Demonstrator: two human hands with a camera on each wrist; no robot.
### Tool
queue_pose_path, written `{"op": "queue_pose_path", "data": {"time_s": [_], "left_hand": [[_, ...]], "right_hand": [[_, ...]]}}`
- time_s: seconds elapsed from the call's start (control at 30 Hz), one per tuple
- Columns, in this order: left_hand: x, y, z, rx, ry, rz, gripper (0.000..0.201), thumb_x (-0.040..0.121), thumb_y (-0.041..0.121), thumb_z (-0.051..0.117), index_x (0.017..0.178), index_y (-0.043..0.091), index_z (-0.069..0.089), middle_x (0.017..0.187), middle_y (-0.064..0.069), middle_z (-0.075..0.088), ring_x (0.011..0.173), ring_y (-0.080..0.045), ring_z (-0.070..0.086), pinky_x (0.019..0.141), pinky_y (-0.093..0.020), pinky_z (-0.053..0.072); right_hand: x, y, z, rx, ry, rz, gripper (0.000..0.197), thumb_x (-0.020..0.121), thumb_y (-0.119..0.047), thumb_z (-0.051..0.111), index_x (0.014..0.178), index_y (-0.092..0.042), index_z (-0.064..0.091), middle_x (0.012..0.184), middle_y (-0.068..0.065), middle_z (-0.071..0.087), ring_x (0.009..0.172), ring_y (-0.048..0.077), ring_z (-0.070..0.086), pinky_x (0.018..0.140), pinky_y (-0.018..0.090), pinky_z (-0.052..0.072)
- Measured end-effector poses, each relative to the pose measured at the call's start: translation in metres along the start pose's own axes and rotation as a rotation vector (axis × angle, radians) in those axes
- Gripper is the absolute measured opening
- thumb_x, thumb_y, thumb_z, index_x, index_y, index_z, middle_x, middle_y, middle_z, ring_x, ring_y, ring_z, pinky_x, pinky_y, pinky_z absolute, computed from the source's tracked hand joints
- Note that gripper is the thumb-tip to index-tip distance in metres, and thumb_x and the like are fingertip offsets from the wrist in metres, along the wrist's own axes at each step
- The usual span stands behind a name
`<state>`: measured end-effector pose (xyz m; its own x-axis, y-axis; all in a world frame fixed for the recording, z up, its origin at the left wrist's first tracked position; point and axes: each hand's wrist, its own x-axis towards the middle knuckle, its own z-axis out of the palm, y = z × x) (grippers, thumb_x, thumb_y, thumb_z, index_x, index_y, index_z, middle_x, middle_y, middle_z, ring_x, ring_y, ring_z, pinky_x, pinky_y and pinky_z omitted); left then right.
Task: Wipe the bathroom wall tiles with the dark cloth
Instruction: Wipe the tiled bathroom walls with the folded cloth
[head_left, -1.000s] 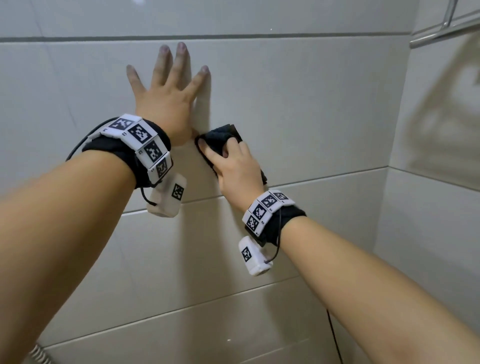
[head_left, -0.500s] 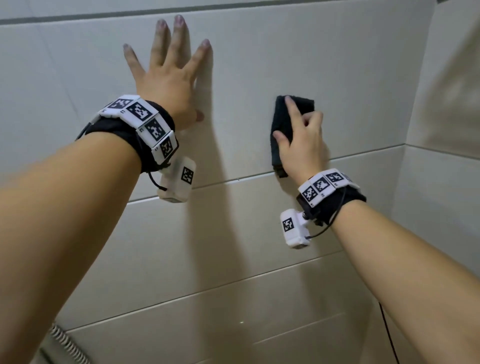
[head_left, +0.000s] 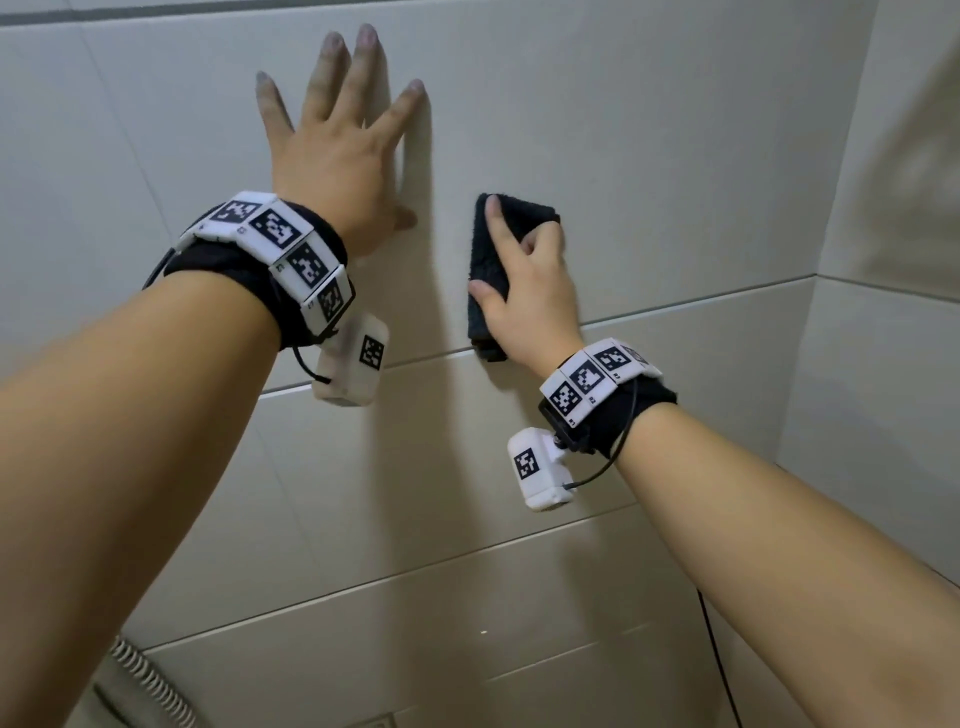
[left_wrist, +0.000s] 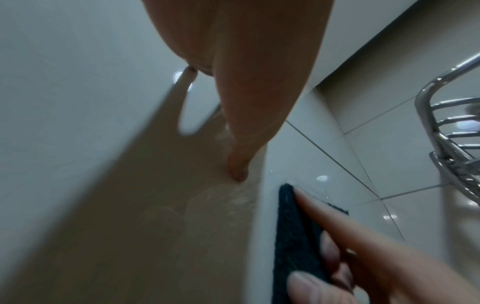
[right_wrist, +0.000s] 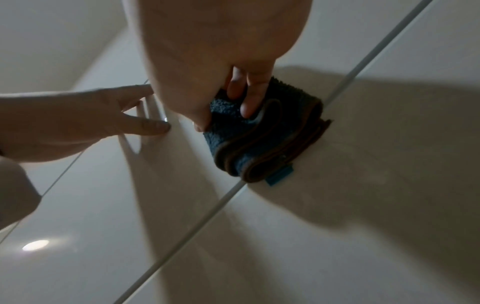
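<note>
The pale glossy wall tiles (head_left: 649, 156) fill the head view. My left hand (head_left: 337, 130) lies flat on a tile with its fingers spread and holds nothing; its thumb (left_wrist: 240, 162) presses the wall. To its right, my right hand (head_left: 514, 260) holds the folded dark cloth (head_left: 485, 306) against the wall just above a grout line. The forefinger lies straight along the cloth, and the other fingers (right_wrist: 246, 98) curl into its folds. The cloth (right_wrist: 272, 142) shows brown edging and a small blue tag. A narrow strip of tile separates the cloth (left_wrist: 293, 236) from the left thumb.
A side wall meets the tiled wall in a corner (head_left: 826, 249) on the right. A chrome wire rack (left_wrist: 451, 133) hangs on that side. A ribbed shower hose (head_left: 137, 675) shows at the bottom left. A thin black cable (head_left: 719, 654) hangs under my right forearm.
One second ago the cloth was beside my left thumb, then my right hand swept it to the right. Since then the cloth has come back left toward the left hand. The left hand stayed planted.
</note>
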<state>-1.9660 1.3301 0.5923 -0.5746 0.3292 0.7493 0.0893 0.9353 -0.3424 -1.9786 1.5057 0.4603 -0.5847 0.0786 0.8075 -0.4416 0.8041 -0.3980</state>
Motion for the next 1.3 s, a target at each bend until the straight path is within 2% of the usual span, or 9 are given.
{"op": "queue_pose_path", "data": {"time_s": [0.1, 0.23, 0.4, 0.47, 0.67, 0.8, 0.9, 1.13, 1.3], "left_hand": [[-0.020, -0.009, 0.005, -0.026, 0.009, -0.043, 0.096, 0.081, 0.050, 0.075, 0.154, 0.039, 0.015, 0.167, -0.003, -0.010, 0.153, -0.027, -0.008, 0.114, -0.071, 0.005], [-0.042, -0.025, 0.015, -0.060, 0.039, -0.176, 0.099, 0.079, 0.051, 0.075, 0.153, 0.039, 0.011, 0.166, -0.007, -0.013, 0.152, -0.034, -0.010, 0.110, -0.076, 0.005], [-0.048, -0.036, 0.023, -0.050, 0.050, -0.163, 0.101, 0.079, 0.049, 0.074, 0.154, 0.041, 0.007, 0.166, -0.005, -0.012, 0.153, -0.030, -0.010, 0.112, -0.073, 0.006], [-0.048, -0.035, 0.024, -0.063, 0.061, -0.166, 0.102, 0.078, 0.052, 0.073, 0.155, 0.041, 0.007, 0.166, -0.005, -0.011, 0.153, -0.030, -0.009, 0.112, -0.073, 0.004], [-0.049, -0.032, 0.022, -0.094, 0.042, -0.200, 0.104, 0.078, 0.050, 0.075, 0.155, 0.041, 0.006, 0.166, -0.009, 0.001, 0.153, -0.032, -0.003, 0.115, -0.071, 0.001], [-0.049, -0.023, 0.018, -0.110, 0.019, -0.236, 0.103, 0.077, 0.033, 0.075, 0.155, 0.039, 0.008, 0.165, -0.011, 0.005, 0.153, -0.034, -0.001, 0.114, -0.072, 0.001], [-0.050, -0.010, 0.017, -0.136, 0.009, -0.278, 0.098, 0.081, 0.026, 0.070, 0.156, 0.037, 0.008, 0.166, -0.011, -0.001, 0.153, -0.034, -0.006, 0.114, -0.072, 0.002], [-0.057, 0.023, 0.030, -0.129, 0.019, -0.224, 0.098, 0.078, 0.055, 0.072, 0.154, 0.039, 0.012, 0.166, -0.013, -0.010, 0.149, -0.047, -0.010, 0.108, -0.079, 0.005], [-0.042, 0.071, 0.034, -0.085, 0.033, -0.049, 0.103, 0.075, 0.060, 0.074, 0.155, 0.042, 0.011, 0.166, -0.010, -0.010, 0.151, -0.041, -0.009, 0.107, -0.080, 0.005]], "right_hand": [[-0.005, -0.021, 0.011, 0.001, -0.054, -0.074, 0.082, 0.084, -0.033, 0.068, 0.154, -0.028, 0.026, 0.111, 0.009, 0.034, 0.098, 0.026, 0.045, 0.086, 0.041, 0.051], [-0.011, -0.054, 0.029, -0.062, -0.154, -0.174, 0.082, 0.086, -0.030, 0.068, 0.155, -0.030, 0.023, 0.116, 0.010, 0.036, 0.101, 0.024, 0.043, 0.077, 0.035, 0.047], [-0.016, -0.063, 0.041, -0.111, -0.126, -0.174, 0.081, 0.086, -0.032, 0.069, 0.153, -0.040, 0.023, 0.112, 0.004, 0.036, 0.091, 0.015, 0.035, 0.064, 0.032, 0.044], [-0.017, -0.060, 0.039, -0.109, -0.106, -0.159, 0.081, 0.085, -0.034, 0.070, 0.152, -0.041, 0.025, 0.110, 0.002, 0.037, 0.091, 0.015, 0.039, 0.062, 0.033, 0.045], [-0.036, -0.037, 0.037, -0.066, -0.106, -0.093, 0.078, 0.084, -0.031, 0.070, 0.151, -0.035, 0.030, 0.111, 0.004, 0.040, 0.093, 0.021, 0.047, 0.064, 0.035, 0.046], [-0.048, -0.013, 0.033, -0.074, -0.131, -0.072, 0.080, 0.083, -0.033, 0.073, 0.150, -0.038, 0.030, 0.111, 0.003, 0.041, 0.093, 0.020, 0.048, 0.065, 0.037, 0.050], [-0.047, -0.008, 0.028, -0.080, -0.137, -0.057, 0.079, 0.083, -0.033, 0.073, 0.149, -0.039, 0.029, 0.112, 0.002, 0.041, 0.092, 0.021, 0.049, 0.065, 0.038, 0.051], [-0.044, 0.038, 0.004, -0.048, -0.057, 0.034, 0.075, 0.083, -0.029, 0.072, 0.146, -0.038, 0.032, 0.114, 0.001, 0.042, 0.097, 0.024, 0.055, 0.070, 0.041, 0.053], [-0.040, 0.079, -0.017, -0.006, -0.006, 0.111, 0.074, 0.082, -0.029, 0.074, 0.142, -0.039, 0.033, 0.119, 0.000, 0.043, 0.101, 0.026, 0.057, 0.080, 0.040, 0.052]]}}
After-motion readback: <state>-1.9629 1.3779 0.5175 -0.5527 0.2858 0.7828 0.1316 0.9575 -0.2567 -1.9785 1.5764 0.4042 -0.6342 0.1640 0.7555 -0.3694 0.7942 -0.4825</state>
